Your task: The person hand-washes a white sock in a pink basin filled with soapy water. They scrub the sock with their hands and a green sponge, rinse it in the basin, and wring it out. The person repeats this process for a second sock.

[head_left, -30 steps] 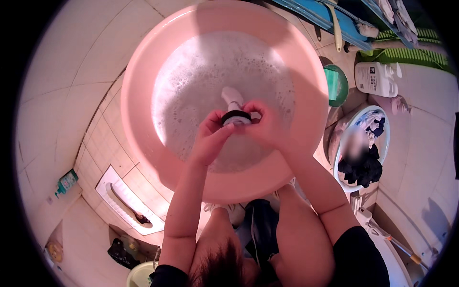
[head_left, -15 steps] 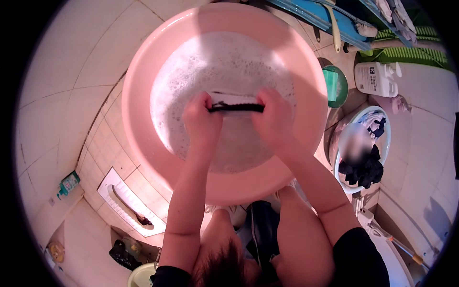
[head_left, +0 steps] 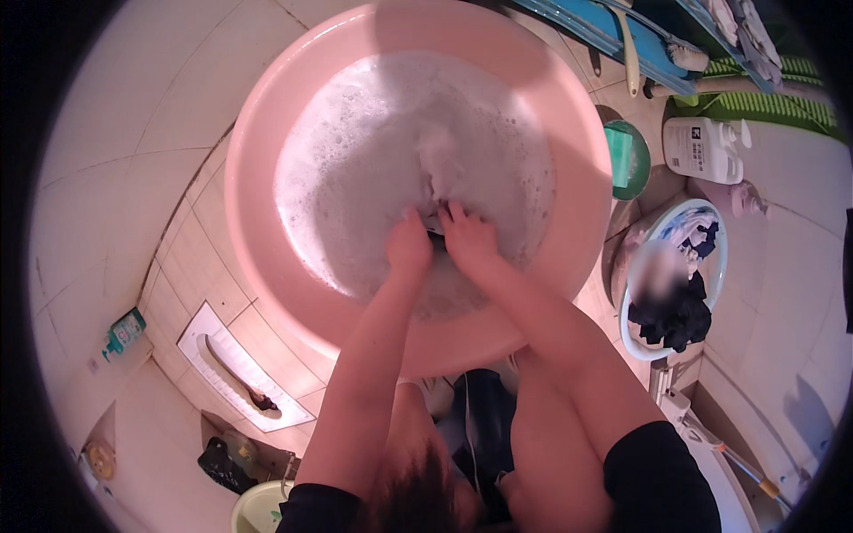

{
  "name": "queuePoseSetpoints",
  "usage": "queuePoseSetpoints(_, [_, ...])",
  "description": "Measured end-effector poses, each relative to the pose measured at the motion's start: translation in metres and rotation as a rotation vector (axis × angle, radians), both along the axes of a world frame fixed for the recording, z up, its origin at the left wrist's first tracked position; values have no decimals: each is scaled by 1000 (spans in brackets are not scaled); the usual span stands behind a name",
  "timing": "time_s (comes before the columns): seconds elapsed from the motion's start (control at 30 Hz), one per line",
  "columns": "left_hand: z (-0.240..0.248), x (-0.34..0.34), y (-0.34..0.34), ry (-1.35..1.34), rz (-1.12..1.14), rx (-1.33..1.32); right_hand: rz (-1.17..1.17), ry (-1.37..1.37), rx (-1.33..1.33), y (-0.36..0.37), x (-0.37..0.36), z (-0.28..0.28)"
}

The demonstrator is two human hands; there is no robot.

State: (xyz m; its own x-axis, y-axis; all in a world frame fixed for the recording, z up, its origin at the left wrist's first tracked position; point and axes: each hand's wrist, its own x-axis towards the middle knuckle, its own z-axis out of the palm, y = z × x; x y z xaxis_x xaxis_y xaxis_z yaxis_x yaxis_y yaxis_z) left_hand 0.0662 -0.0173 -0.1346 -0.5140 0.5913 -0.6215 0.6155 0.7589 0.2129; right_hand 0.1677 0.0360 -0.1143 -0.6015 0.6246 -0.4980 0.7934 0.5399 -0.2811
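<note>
**A:** Starting at your far left, what lay on the floor?

**B:** A green bottle [head_left: 124, 330] stood on the tiles near the wall, and closer to you a white squat toilet pan [head_left: 233, 366] was set into the floor. A dark bag [head_left: 224, 464] lay beside your left arm.

**A:** And in the middle?

**B:** The big pink basin [head_left: 267, 213] sat on the tiled floor right in front of your knees, filled with foamy water [head_left: 373, 151]. Both of your hands were down in the suds at the near side of it. Your left hand [head_left: 409, 246] and your right hand [head_left: 468, 238] were pressed together, touching, with a small dark garment [head_left: 435, 233] between them, only a sliver of it showing above the foam.

**A:** How was your grip?

**B:** Your left grip was clenched over the dark garment. Your right grip lay on it with fingers curled down, grasping it too, though the foam hid the fingertips.

**A:** And to your right?

**B:** A green cup [head_left: 629, 158] stood just beside the basin's rim, a white jug of detergent [head_left: 706, 149] lay beyond it, and a blue-and-white basin [head_left: 711, 231] holding dark clothes [head_left: 675, 318] stood near your right knee.
</note>
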Motion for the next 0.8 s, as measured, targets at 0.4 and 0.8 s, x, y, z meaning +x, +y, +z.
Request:
queuePoseSetpoints(0.4, [180,-11,30,-37,155,1166,-587,1133,-317,22,-8,133])
queuePoseSetpoints(0.8, [64,8,-31,-302,210,533,-867,471,-623,49,1,-8])
